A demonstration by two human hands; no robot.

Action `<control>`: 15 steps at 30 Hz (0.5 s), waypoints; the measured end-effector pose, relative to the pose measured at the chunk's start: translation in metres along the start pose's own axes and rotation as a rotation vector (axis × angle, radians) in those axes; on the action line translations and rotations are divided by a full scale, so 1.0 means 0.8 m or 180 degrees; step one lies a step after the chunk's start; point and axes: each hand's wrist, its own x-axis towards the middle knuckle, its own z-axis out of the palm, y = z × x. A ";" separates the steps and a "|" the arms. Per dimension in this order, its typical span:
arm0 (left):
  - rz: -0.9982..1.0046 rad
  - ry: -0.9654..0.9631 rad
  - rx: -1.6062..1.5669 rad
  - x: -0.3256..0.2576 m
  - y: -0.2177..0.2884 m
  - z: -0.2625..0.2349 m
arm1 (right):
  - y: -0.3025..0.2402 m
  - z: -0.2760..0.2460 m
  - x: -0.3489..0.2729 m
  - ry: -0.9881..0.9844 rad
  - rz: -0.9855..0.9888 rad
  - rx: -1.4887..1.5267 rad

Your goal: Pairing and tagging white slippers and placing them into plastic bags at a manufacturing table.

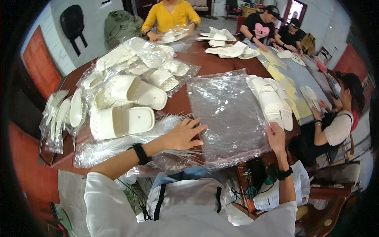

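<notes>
A clear plastic bag (229, 114) lies flat on the brown table in front of me. My left hand (183, 134) rests palm down with its fingers spread, the fingertips reaching the bag's left edge and the palm over a stack of clear bags (118, 148). At the bag's right edge, the fingers of my right hand (276, 136) are closed on its plastic, near the heel ends of some white slippers (272, 104). To the left, unwrapped white slippers (134, 122) sit on top of a pile of bagged slippers (142, 55).
More bagged slippers (59, 114) lie at the table's left edge. Loose white slippers (227, 49) are stacked at the far side. A person in yellow (169, 17) handles a bagged pair opposite; several others work along a grey table (316, 81) with yellow sheets on the right.
</notes>
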 end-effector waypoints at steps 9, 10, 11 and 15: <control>0.0054 0.0217 0.0000 -0.028 0.058 -0.043 | -0.032 -0.005 -0.025 0.0651 -0.0703 -0.1177; 0.0122 0.0233 0.0039 -0.044 0.074 -0.057 | -0.043 -0.005 -0.028 0.0773 -0.0867 -0.1157; 0.0054 0.0251 0.0050 -0.064 0.087 -0.069 | -0.054 -0.004 -0.029 0.0897 -0.1022 -0.1138; -0.0048 0.0368 -0.0466 -0.148 0.104 -0.110 | -0.122 0.007 -0.061 0.0670 -0.1026 -0.0805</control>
